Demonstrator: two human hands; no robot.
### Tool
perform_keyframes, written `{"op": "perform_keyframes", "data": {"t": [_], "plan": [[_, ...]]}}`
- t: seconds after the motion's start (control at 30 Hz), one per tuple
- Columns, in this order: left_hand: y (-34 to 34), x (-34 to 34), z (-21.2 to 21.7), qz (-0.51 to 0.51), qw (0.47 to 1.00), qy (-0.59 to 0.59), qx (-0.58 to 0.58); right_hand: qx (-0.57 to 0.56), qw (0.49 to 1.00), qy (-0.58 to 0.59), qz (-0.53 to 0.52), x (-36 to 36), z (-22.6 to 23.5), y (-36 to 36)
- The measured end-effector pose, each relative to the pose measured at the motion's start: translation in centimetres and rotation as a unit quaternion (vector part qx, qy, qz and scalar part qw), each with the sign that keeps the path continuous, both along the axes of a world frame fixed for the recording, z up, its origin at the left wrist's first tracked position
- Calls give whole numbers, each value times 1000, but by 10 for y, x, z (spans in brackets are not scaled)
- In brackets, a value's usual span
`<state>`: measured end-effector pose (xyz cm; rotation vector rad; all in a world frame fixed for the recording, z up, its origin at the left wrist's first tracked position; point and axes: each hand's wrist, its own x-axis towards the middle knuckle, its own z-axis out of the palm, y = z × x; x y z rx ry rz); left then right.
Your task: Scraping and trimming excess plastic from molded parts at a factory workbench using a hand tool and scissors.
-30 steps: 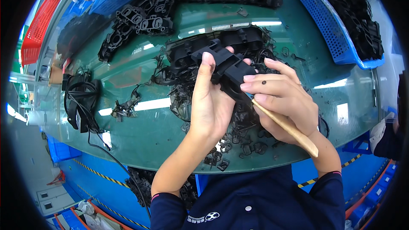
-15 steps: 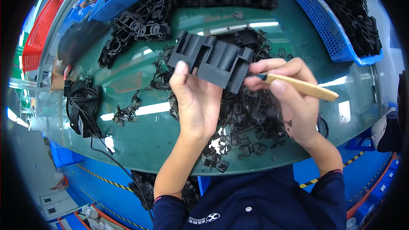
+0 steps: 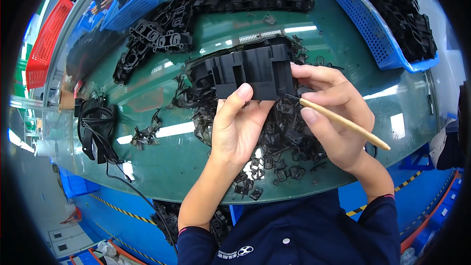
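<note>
My left hand is closed on a black molded plastic part, with the thumb over its near edge. The part has a ribbed, stepped face and is held above the table. My right hand grips a thin-bladed knife by its tan handle. The narrow tip points at the part's right lower corner; whether it touches cannot be made out. Fingers of my right hand rest against the part's right side. Below both hands lies a heap of black plastic scraps.
Finished-looking black plastic parts form a row along the green table's far side. A blue basket of black parts stands far right, another blue basket far left. A black cabled device sits at left, near a red basket.
The black plastic part has turned to lie more level and shifted slightly right and down. My right hand has moved a little lower, and the knife handle slopes more steeply.
</note>
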<state>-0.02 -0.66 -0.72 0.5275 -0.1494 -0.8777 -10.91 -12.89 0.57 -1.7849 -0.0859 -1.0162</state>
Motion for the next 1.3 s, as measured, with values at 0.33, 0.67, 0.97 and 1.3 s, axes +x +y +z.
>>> {"op": "perform_keyframes", "data": {"t": [0.33,0.67,0.97,1.3], "plan": [[1,-4,4,8,1000,-13,-19,-33,999,-8,-7,1,2,2],[-1,-8,-4,9,999,12,-46,-182,975,-63,-109,6,1,4],[-2,-13,-1,22,999,5,-33,-358,916,-90,-156,11,-3,-4],[-4,-17,-7,25,1000,13,14,-389,899,-90,-179,10,-6,-5]]}}
